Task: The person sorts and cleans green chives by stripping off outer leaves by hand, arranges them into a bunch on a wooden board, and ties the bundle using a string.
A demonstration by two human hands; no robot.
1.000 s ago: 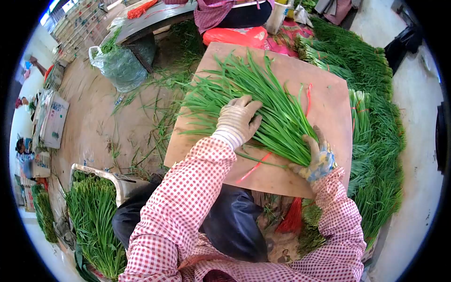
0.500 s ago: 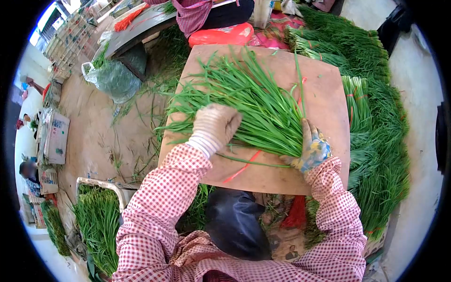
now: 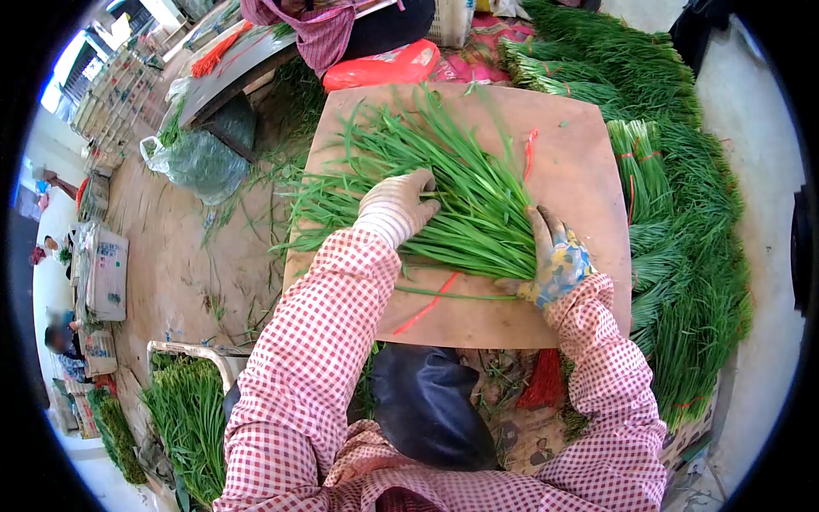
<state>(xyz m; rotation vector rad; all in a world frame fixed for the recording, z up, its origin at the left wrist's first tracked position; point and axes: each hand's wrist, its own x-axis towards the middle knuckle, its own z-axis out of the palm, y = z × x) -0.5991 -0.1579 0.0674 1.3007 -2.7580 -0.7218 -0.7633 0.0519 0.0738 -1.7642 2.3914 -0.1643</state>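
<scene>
A loose bunch of garlic chives point(image 3: 461, 188) lies fanned out across a brown board point(image 3: 580, 171) in front of me. My right hand point(image 3: 559, 260), in a patterned glove, cups the stem ends, thumb on the near side and fingers on the far side. Over the middle of the leaves is my left hand point(image 3: 397, 205), in a pale glove, its thumb and forefinger apart; its other fingers are partly hidden. One red tie strip point(image 3: 426, 303) sticks out under the bunch on the near side, and another red strip point(image 3: 531, 154) shows beyond it.
Stacked bundles of chives point(image 3: 682, 230) line the right side. A clear plastic bag point(image 3: 209, 158) stands on the floor at left, near a low table point(image 3: 247, 68). More chives point(image 3: 183, 427) lie at lower left. A red plastic bag point(image 3: 384, 66) is behind the board.
My left hand has moved slightly up over the leaves, and its thumb and forefinger have parted. The long leaf standing apart near the right end has shifted left and blurs. The view has shifted slightly.
</scene>
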